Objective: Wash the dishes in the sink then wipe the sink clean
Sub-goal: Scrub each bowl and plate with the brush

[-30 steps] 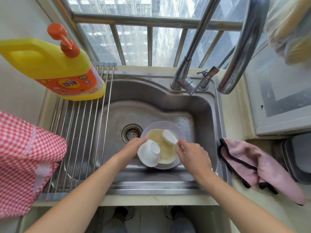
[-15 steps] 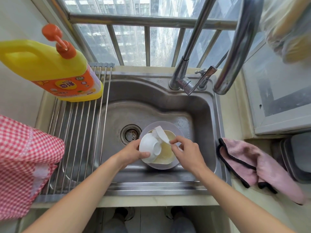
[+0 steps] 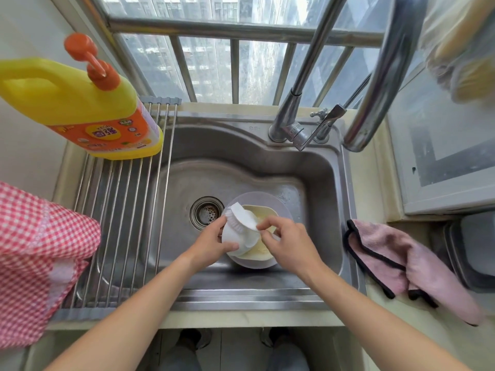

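Observation:
In the steel sink [image 3: 316, 180], a pale translucent bowl [image 3: 270, 199] holds a cream dish [image 3: 262, 211]. Above them my left hand [image 3: 214, 243] grips a small white cup [image 3: 235, 242], turned on its side. My right hand [image 3: 288, 243] pinches a white scrubbing brush [image 3: 241, 216] and holds its bristles against the cup's upper side. Part of the cup and of the cream dish is hidden behind my hands.
A drain [image 3: 206, 213] lies left of the bowl. A roll-up drying rack [image 3: 120, 223] carries a yellow detergent bottle [image 3: 88, 108]. A red checked cloth [image 3: 34, 255] hangs at the left. The faucet [image 3: 297, 103] rises behind the sink. A pink rag [image 3: 407, 266] drapes over the right counter.
The brush has moved left, from over the cream dish onto the cup. My left hand has turned the cup slightly and my right hand has followed the brush leftwards.

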Available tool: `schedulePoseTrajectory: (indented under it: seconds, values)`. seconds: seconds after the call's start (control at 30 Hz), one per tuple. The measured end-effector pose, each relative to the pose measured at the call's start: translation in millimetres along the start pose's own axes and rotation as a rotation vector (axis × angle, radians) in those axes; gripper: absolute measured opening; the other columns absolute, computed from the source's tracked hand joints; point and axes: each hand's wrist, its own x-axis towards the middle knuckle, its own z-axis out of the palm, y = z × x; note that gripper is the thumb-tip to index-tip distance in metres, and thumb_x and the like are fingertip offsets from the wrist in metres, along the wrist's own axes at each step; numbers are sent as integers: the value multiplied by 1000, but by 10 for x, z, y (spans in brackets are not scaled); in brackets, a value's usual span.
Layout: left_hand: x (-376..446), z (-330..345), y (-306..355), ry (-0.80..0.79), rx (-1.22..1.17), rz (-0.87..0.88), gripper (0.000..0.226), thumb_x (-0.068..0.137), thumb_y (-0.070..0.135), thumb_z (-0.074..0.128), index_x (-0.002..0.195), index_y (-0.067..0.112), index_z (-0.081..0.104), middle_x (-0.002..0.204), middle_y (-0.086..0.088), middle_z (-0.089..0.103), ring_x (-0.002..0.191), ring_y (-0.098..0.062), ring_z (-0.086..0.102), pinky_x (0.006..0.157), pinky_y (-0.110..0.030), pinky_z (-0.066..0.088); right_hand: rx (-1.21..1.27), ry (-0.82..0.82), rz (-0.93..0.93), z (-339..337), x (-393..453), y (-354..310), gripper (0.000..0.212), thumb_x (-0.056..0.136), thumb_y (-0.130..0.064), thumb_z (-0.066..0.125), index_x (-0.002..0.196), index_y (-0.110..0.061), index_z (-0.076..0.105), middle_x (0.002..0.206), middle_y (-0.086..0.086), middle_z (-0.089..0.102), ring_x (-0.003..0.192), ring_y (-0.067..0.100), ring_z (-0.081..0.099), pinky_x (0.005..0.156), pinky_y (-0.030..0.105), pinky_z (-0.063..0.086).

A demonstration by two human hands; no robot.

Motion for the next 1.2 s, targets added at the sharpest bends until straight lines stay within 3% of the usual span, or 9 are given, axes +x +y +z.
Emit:
schedulePoseTrajectory:
  seconds: [0.1, 0.23, 0.43, 0.63, 0.83, 0.9, 0.97, 1.07, 1.2]
  values:
    - [-20, 2, -1, 3, 8, -8, 59, 74, 2, 80, 125, 23, 60, 115, -2, 72, 110, -23, 68, 99, -43, 54, 9, 97, 126, -55, 102, 111, 14, 89, -32, 58, 96, -33, 71, 59, -10, 51, 60, 15, 50, 59, 32, 45]
    - [-21, 18, -20, -9, 15, -4, 64, 71, 6, 81, 129, 23, 59, 119, -1, 72, 113, -21, 67, 101, -44, 53, 41, 4, 5, 23, 2, -35, 12, 89, -32, 61, 95, -34, 71, 51, -10, 48, 53, 11, 44, 55, 29, 40]
    - [-29, 19, -51, 7, 34, -9, 71, 64, 16, 85, 129, 25, 60, 120, -1, 71, 114, -21, 67, 101, -47, 52, -9, 77, 187, -51, 113, 158, 16, 86, -33, 57, 96, -35, 70, 71, -5, 63, 66, 17, 58, 67, 36, 55]
    - [-38, 24, -82, 38, 33, -27, 62, 70, 5, 84, 125, 23, 62, 115, 2, 73, 109, -16, 68, 99, -44, 54, 123, -33, 49, -25, -76, 115, 12, 88, -31, 62, 91, -36, 71, 50, -9, 47, 54, 10, 42, 57, 30, 40]
    - [-94, -17, 49, -20, 1, -126, 54, 84, 24, 80, 128, 28, 50, 121, 8, 62, 112, -9, 62, 90, -24, 53, -132, 46, 178, 35, -41, 329, 16, 90, -34, 53, 99, -37, 65, 71, -2, 63, 69, 24, 60, 61, 37, 51]
    - [-79, -3, 199, 52, -177, -237, 27, 96, 37, 65, 120, 26, 59, 115, 5, 68, 103, -10, 66, 78, -23, 54, -309, 40, 108, 78, -90, 369, 17, 94, -33, 50, 106, -34, 62, 80, 3, 66, 78, 33, 62, 63, 37, 49]
    - [-21, -10, 290, 184, -312, -337, 37, 97, 52, 56, 117, 23, 68, 111, 0, 73, 101, -17, 69, 76, -28, 55, -474, 11, -2, 91, -128, 419, 18, 98, -33, 46, 112, -31, 58, 86, 5, 67, 81, 36, 63, 63, 38, 47]
    - [66, -46, 289, 245, -262, -340, 33, 98, 40, 60, 116, 14, 68, 109, -7, 72, 90, -19, 67, 72, -29, 53, -626, -25, -87, 50, -106, 479, 19, 100, -35, 42, 116, -31, 53, 88, 2, 66, 82, 36, 62, 61, 37, 42]
    - [69, -86, 255, 38, -227, -328, 29, 93, 23, 68, 121, 15, 66, 119, -11, 71, 107, -29, 69, 86, -37, 55, -418, 39, 69, 42, -17, 428, 16, 97, -35, 50, 110, -35, 59, 83, 0, 66, 79, 32, 62, 62, 37, 46]
